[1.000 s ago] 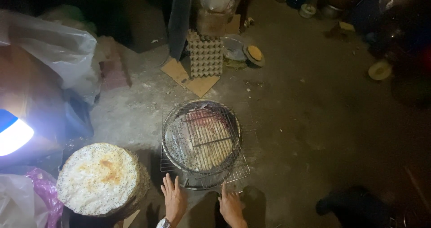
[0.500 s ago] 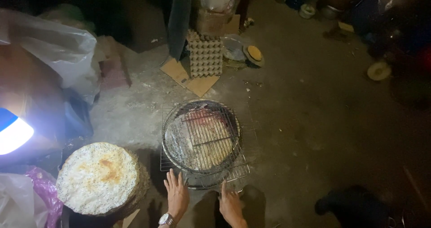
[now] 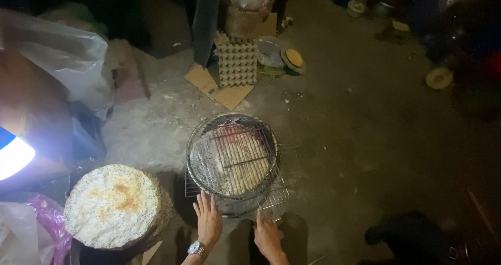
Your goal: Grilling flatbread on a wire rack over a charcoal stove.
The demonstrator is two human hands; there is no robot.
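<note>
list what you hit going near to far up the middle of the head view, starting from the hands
left hand and right hand → round wire grill rack with a flat cake on it → cardboard pieces → upright egg tray → cardboard box

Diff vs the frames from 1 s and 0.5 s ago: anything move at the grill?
Barely. The left hand slid slightly toward the wire rack; its wristwatch has come into view. The right hand stays at the rack's near edge. Nothing gripped or released. Flatbread on the rack, stack of round crackers and egg tray unchanged.
</note>
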